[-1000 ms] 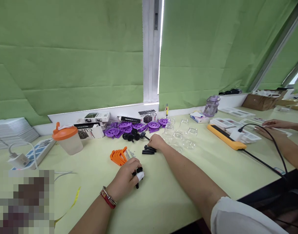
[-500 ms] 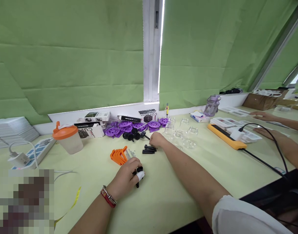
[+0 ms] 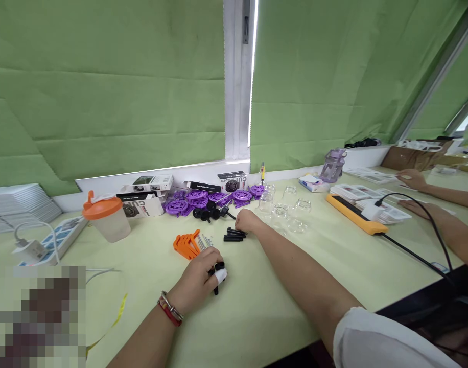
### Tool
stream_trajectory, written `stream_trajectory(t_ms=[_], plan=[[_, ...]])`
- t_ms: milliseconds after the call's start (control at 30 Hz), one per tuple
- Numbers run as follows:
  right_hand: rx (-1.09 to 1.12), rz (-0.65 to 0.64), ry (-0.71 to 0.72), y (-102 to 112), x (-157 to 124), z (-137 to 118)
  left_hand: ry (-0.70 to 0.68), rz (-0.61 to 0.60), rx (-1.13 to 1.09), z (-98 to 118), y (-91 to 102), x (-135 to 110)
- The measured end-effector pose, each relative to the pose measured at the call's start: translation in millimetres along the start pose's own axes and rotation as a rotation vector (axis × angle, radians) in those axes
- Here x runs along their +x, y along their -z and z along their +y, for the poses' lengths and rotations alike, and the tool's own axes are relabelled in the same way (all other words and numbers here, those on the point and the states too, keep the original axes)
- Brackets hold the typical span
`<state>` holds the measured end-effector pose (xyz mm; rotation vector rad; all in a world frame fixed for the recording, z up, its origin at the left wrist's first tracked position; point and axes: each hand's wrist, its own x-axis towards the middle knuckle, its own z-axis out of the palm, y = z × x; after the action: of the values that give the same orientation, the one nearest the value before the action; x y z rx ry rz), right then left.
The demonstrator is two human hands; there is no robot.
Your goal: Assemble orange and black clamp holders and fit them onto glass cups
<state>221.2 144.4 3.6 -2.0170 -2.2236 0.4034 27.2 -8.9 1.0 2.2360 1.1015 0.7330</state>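
My left hand (image 3: 200,276) is closed around black tube-like parts (image 3: 218,267) just above the table, a white wrap on its thumb. Further forward, my right hand (image 3: 247,221) is closed with its fingers pointing down; what it holds, if anything, is hidden. Beside its fingertips lie several short black tubes (image 3: 234,237) and a black piece with a thin stem (image 3: 229,214). Orange handle-shaped parts (image 3: 186,245) and silver metal pins (image 3: 206,240) lie ahead of my left hand. Behind them are black round knobs (image 3: 209,212) and a pile of purple wheel-like parts (image 3: 197,199).
Several clear glass jars (image 3: 280,212) stand right of my right hand. An orange-lidded cup (image 3: 107,217) and a white power strip (image 3: 67,237) are at left. Printed boxes (image 3: 151,184) line the wall. A yellow-orange bar (image 3: 354,214) and a co-worker's hands (image 3: 414,180) are at right.
My two hands stay almost exactly where they were. At far right, the co-worker's farther hand has shifted slightly and its fingers have curled.
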Motion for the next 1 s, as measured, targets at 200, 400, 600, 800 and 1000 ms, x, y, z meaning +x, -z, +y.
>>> stream_trajectory(t_ms=[200,400,600,800,1000], plan=[[0.088,0.0,0.037,-5.5,1.0,4.1,0.01,0.003,-0.001,-0.8,-1.1,0.0],[0.181,0.05,0.108,-1.8,-7.3,5.3,0.029,-0.004,-0.001,-1.5,-1.1,0.4],[0.367,0.126,0.344,3.0,-57.7,-6.8,0.028,0.001,-0.002,-2.9,-2.2,0.2],[0.808,0.112,0.646,-18.1,-118.6,-17.1,-0.008,0.017,0.002,-7.5,-4.7,2.2],[0.86,0.073,0.627,-22.7,-129.3,-21.9,-0.015,0.033,0.012,-8.9,-5.2,2.7]])
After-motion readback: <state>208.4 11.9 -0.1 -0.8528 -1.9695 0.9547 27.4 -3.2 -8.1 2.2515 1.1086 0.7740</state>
